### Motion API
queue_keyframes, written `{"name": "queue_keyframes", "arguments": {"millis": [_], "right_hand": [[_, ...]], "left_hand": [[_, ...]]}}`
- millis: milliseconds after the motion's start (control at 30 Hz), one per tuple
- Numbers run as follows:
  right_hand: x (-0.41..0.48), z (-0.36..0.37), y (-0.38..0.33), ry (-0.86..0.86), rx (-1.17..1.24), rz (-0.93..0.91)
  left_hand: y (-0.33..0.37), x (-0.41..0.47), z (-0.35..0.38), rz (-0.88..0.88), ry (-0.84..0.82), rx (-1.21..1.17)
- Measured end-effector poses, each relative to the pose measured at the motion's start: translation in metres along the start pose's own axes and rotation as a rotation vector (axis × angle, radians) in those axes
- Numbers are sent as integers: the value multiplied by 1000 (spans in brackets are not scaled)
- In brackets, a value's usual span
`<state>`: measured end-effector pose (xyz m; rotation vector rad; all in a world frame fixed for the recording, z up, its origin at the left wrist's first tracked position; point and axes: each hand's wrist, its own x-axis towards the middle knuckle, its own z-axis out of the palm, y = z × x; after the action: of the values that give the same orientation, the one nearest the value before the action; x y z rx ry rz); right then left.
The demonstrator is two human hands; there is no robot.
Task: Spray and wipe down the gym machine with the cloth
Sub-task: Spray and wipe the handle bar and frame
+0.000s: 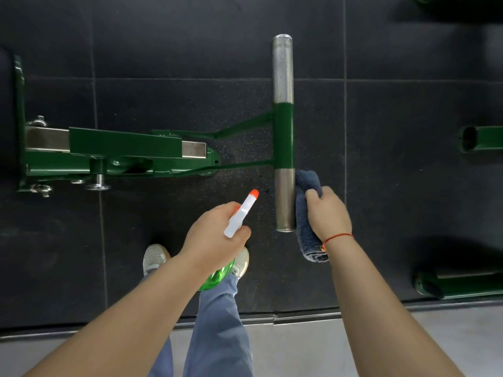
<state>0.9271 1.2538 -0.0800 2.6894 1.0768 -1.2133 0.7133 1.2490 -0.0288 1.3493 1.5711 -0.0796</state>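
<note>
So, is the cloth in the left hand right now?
No, the right hand grips the blue cloth beside the knurled handle, while the left hand holds the spray bottle.

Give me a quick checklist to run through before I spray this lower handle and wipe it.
1. Grip on the spray bottle: ok, the left hand is wrapped round its neck.
2. Aim: ok, the orange nozzle points toward the lower knurled handle.
3. Cloth ready: ok, the right hand holds it.
4. Cloth position: ok, it sits at the handle's right side, out of the spray's path.
5. Liquid left in the bottle: cannot tell, the hand hides most of it.
6. Handle already wet: cannot tell.
</note>
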Motion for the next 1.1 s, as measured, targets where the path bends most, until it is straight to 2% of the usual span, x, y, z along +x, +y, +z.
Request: {"name": "queue_keyframes", "arguments": {"millis": [133, 233, 400, 533, 633, 767, 967, 1100], "right_hand": [[-14, -4, -19, 349, 187, -304], [-18, 3, -35, 485, -45, -527], [-32, 12, -20, 497, -374, -799], [-53, 22, -1, 435, -576, -987], [-69, 29, 8, 400, -654, -994], [-76, 36, 1, 485, -679, -897], [-59, 52, -22, 548, -542, -636], [-40, 60, -44, 672, -395, -578]], "left_hand": [[1, -1, 0, 4, 3, -35], [1, -3, -2, 17, 7, -46], [-11, -9, -10, 25, 21, -55], [-27, -16, -21, 51, -3, -58], [-40, -25, -31, 83, -9, -67], [-59, -38, -45, 115, -33, -86], [-84, -46, -57, 173, -68, -141], [-101, -38, -53, 150, -62, -210]]}}
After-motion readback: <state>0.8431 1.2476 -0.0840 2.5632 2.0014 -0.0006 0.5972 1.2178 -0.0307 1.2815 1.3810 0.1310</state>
